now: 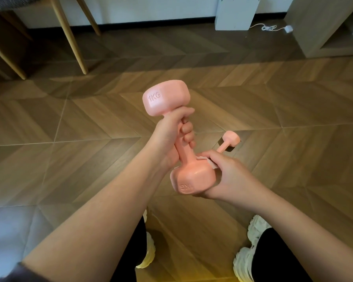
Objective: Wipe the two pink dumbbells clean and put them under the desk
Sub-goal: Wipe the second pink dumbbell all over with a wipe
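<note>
Warm, dim indoor light; soft shadows fall on the wooden floor (90, 119); the edges bend and blur slightly.

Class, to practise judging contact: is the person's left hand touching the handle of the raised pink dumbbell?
Touching. The head view shows the left hand with fingers curled round the handle of the raised pink dumbbell, no gap visible.

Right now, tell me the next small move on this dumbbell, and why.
Probably slide the wipe round the lower head. The left hand grips the held dumbbell by its handle, and the right hand presses the wipe against that head's upper edge. The second dumbbell lies on the floor, untouched.
</note>
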{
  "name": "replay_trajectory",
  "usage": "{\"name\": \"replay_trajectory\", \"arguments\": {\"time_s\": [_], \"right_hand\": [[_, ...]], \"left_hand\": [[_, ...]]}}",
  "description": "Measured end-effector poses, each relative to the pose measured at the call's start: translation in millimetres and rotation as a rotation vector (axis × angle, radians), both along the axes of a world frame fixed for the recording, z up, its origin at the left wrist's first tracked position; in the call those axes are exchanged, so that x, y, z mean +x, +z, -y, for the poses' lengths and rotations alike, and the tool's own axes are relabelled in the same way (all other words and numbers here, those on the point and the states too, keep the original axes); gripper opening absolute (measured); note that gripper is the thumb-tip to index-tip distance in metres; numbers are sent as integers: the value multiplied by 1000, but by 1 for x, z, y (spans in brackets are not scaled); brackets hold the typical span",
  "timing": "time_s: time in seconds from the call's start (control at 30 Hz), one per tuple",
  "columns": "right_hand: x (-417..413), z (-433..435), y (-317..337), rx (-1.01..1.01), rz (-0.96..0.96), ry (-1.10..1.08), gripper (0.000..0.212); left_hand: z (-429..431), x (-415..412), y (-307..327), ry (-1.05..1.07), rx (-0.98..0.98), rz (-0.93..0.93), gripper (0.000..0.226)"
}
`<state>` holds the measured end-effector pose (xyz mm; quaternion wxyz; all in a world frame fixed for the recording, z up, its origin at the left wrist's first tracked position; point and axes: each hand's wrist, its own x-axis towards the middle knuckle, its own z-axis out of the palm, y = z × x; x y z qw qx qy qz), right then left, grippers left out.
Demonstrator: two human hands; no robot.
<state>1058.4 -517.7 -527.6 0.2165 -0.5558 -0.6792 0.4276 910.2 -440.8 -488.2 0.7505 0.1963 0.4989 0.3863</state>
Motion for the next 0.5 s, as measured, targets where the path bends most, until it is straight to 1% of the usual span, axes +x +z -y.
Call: {"name": "replay_trajectory", "arguments": {"time_s": [0.07, 0.13, 0.17, 0.23, 0.27, 0.33, 0.43, 0.5], "right_hand": [[4, -2, 1, -107, -23, 37, 61], [13, -5, 3, -146, -56, 71, 56], [19, -6, 4, -160, -64, 67, 47], [29, -9, 5, -172, -56, 1, 19], [33, -10, 4, -169, -52, -51, 9], [34, -9, 3, -188, -104, -177, 10], [29, -11, 6, -314, -317, -410, 16], [27, -12, 9, -349, -405, -528, 18]], "left_hand": [[-1, 0, -2, 6, 4, -29, 34], [-2, -1, -2, 4, 10, -51, 34], [-3, -2, -2, 3, 12, -59, 34], [-5, -4, -2, -4, 20, -68, 34], [-5, -5, -2, -11, 25, -70, 34], [-5, -4, -5, -28, 33, -71, 35], [-4, 0, -9, -45, 52, -84, 35], [-3, 5, -14, -43, 66, -83, 38]]}}
